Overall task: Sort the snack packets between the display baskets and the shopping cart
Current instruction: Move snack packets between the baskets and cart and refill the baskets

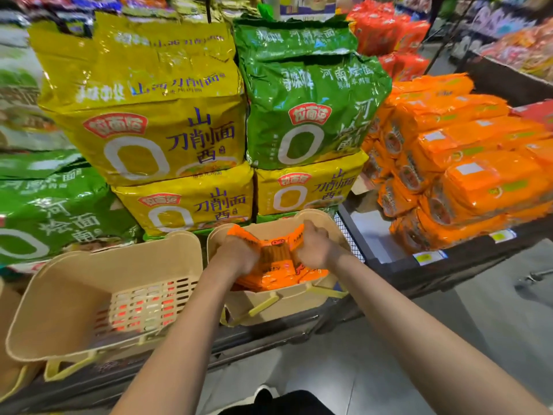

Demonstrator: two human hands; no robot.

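Observation:
Two beige display baskets stand side by side on the dark shelf edge. The right basket [278, 304] holds a pile of orange snack packets [276, 265]. Both my hands are down inside it. My left hand [236, 254] grips the left side of the bunch of orange packets, and my right hand [314, 247] grips its right side. The left basket [68, 295] has a slotted wall and no packets showing inside. No shopping cart is in view.
Behind the baskets rise stacks of big yellow noodle bags [155, 139] and green noodle bags [308, 109]. At the right, orange packs [454, 163] pile on a black shelf [449, 259] with price tags. Grey floor lies below to the right.

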